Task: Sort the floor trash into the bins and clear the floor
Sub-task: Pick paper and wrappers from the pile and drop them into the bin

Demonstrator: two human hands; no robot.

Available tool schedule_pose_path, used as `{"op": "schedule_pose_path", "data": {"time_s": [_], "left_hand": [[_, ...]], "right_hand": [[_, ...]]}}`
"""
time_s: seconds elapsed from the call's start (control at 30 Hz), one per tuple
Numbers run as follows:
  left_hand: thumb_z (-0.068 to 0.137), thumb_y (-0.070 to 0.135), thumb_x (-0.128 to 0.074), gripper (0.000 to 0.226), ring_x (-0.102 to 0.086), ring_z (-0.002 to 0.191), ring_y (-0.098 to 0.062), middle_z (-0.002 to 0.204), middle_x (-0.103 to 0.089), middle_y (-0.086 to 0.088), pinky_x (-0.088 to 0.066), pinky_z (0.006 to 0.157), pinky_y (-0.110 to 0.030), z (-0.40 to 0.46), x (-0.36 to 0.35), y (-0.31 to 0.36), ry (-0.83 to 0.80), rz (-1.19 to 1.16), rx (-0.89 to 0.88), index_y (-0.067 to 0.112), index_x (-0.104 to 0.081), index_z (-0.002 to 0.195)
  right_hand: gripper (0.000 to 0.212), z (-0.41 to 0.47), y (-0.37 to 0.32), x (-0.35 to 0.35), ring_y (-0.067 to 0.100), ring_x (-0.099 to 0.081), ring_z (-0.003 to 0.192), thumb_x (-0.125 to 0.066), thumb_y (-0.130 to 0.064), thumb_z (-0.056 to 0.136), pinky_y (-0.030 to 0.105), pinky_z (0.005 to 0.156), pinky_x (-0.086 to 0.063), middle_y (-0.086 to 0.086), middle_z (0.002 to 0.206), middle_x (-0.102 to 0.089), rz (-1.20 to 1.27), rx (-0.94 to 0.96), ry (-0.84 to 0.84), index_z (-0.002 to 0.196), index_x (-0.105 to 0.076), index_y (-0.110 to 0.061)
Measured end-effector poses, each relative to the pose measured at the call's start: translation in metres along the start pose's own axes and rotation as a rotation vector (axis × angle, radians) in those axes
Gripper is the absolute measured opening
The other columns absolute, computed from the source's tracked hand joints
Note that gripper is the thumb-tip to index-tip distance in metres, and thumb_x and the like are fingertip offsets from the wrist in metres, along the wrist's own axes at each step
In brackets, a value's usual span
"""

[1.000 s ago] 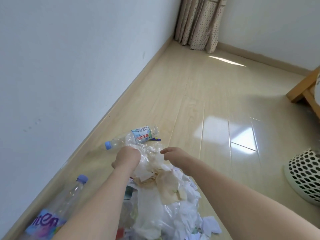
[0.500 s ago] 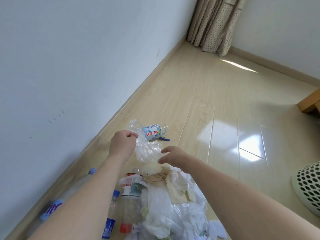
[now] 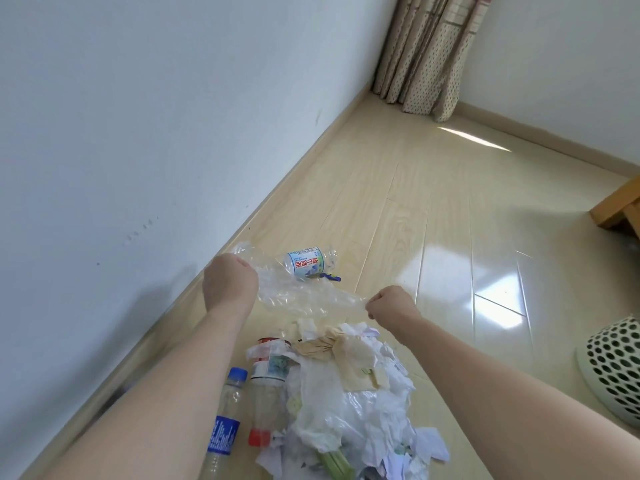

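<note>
A crumpled clear plastic bag (image 3: 304, 299) is stretched between my two hands above the floor. My left hand (image 3: 230, 282) grips its left end in a fist, and my right hand (image 3: 391, 303) pinches its right end. Just behind the bag a squashed clear bottle with a white and blue label (image 3: 306, 265) lies on the floor. Below my hands sits a trash pile (image 3: 349, 393) of white plastic, torn paper, brown paper and a green stalk. Beside it lie a bottle with a blue cap (image 3: 225, 410) and a bottle with a red cap (image 3: 266, 386).
A white perforated bin (image 3: 613, 368) stands at the right edge. The white wall and baseboard (image 3: 270, 199) run along the left. A wooden furniture leg (image 3: 620, 209) shows at the far right and curtains (image 3: 429, 53) hang in the far corner. Glossy wood floor (image 3: 433, 220) stretches ahead.
Both hands lifted from the pile and moved apart, pulling the clear plastic bag out between them. The view shifted, so the bottles near my left arm now show.
</note>
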State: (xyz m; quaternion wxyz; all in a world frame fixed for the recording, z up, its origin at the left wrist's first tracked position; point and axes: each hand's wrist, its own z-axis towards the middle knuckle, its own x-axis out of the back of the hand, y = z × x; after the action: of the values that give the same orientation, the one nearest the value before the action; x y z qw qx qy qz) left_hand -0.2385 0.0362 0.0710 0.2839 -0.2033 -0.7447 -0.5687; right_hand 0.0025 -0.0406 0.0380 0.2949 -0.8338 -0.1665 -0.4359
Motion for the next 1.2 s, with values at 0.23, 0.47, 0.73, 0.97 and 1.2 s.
{"op": "schedule_pose_path", "data": {"time_s": [0.23, 0.47, 0.73, 0.97, 1.2], "left_hand": [[0.084, -0.004, -0.046, 0.023, -0.048, 0.082, -0.027, 0.096, -0.057, -0.007, -0.039, 0.069, -0.035, -0.026, -0.005, 0.028, -0.038, 0.089, -0.127, 0.01, -0.061, 0.095], [0.092, 0.001, -0.043, 0.038, -0.054, 0.112, -0.03, 0.126, -0.053, -0.012, -0.037, 0.076, -0.029, -0.036, -0.014, 0.036, -0.06, 0.147, -0.261, 0.005, -0.056, 0.127], [0.093, 0.006, -0.043, 0.035, -0.056, 0.109, -0.028, 0.123, -0.056, -0.01, -0.042, 0.076, -0.031, -0.042, -0.009, 0.038, -0.084, 0.189, -0.375, 0.008, -0.059, 0.124], [0.093, 0.007, -0.043, 0.034, -0.057, 0.111, -0.026, 0.123, -0.06, -0.008, -0.041, 0.076, -0.027, -0.041, 0.01, 0.046, -0.03, 0.112, -0.373, 0.009, -0.061, 0.122], [0.088, 0.002, -0.04, 0.031, -0.053, 0.091, -0.018, 0.101, -0.061, 0.004, -0.04, 0.074, -0.026, -0.071, 0.039, 0.084, -0.007, -0.135, -0.392, 0.011, -0.066, 0.104]], "right_hand": [[0.009, -0.013, 0.02, 0.013, 0.022, -0.036, 0.072, -0.052, -0.006, 0.081, 0.032, 0.067, -0.031, 0.007, 0.079, -0.043, 0.054, 0.001, -0.168, 0.08, -0.045, -0.012], [0.034, -0.039, 0.034, 0.014, 0.017, -0.038, 0.058, -0.07, -0.034, 0.072, 0.03, 0.063, -0.03, -0.002, 0.063, -0.044, -0.236, 0.049, -0.349, 0.066, -0.042, -0.017], [0.006, -0.052, 0.033, -0.007, 0.019, -0.052, 0.073, -0.056, -0.013, 0.076, 0.028, 0.068, -0.04, 0.0, 0.081, -0.057, -0.339, 0.214, -0.238, 0.081, -0.056, -0.015], [0.012, -0.079, 0.02, 0.023, 0.016, -0.036, 0.059, -0.045, -0.012, 0.086, 0.026, 0.053, -0.029, 0.003, 0.073, -0.043, -0.034, 0.21, -0.238, 0.074, -0.043, -0.01], [0.021, -0.12, 0.036, 0.086, 0.016, -0.045, 0.059, -0.051, -0.013, 0.088, 0.024, 0.052, -0.034, 0.007, 0.071, -0.058, 0.258, 0.229, -0.118, 0.068, -0.047, -0.013]]}}
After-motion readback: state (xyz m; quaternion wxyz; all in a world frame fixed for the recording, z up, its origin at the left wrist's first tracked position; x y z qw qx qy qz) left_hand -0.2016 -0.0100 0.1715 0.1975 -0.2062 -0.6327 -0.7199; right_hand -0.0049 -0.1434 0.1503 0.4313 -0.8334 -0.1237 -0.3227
